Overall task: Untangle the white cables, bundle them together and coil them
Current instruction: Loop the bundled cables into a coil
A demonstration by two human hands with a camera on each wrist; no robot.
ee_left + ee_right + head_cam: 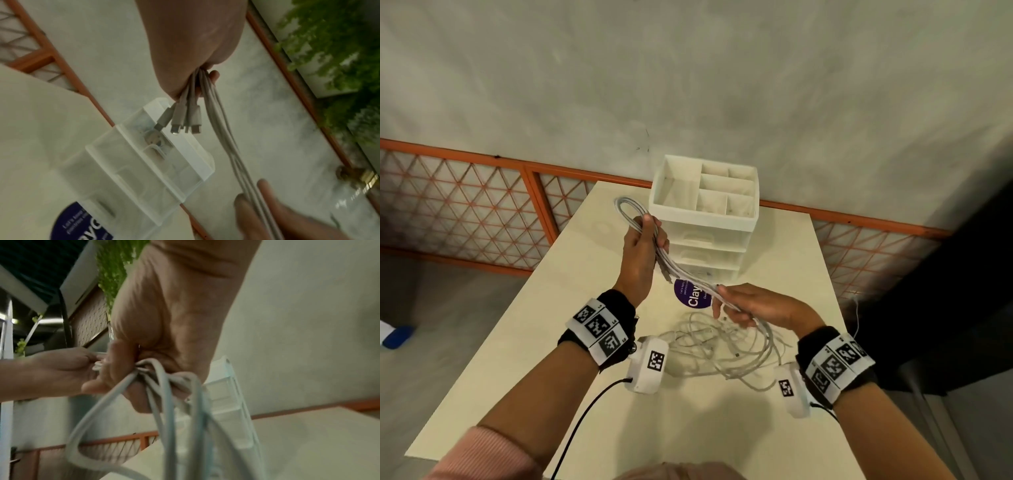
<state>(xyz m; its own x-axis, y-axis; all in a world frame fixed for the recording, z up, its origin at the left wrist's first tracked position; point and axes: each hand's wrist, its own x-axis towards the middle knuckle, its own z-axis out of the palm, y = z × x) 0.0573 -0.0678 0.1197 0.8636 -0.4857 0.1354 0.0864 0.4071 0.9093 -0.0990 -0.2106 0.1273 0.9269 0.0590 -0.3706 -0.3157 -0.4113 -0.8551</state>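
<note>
Gripping a bundle of white cables (690, 274), the left hand (642, 255) is raised above the table (524, 342) with its fingers (662, 236) curled round the strands; a folded loop of the bundle projects beyond the hand toward the far table edge. In the left wrist view, several cable plugs (185, 119) hang side by side just below the closed fingers. The bundle runs diagonally down to the right hand (753, 308), whose fingers (115, 369) and thumb are closed round the same strands. Below and behind the right hand the remaining cable lies on the table as a loose tangle of loops (722, 353). A white drawer organiser (705, 219) with open top compartments stands at the far side of the table, just beyond the left hand. A round purple sticker (691, 296) lies on the table under the stretched bundle. Marker-printed bands with white camera housings are worn on both wrists.
</note>
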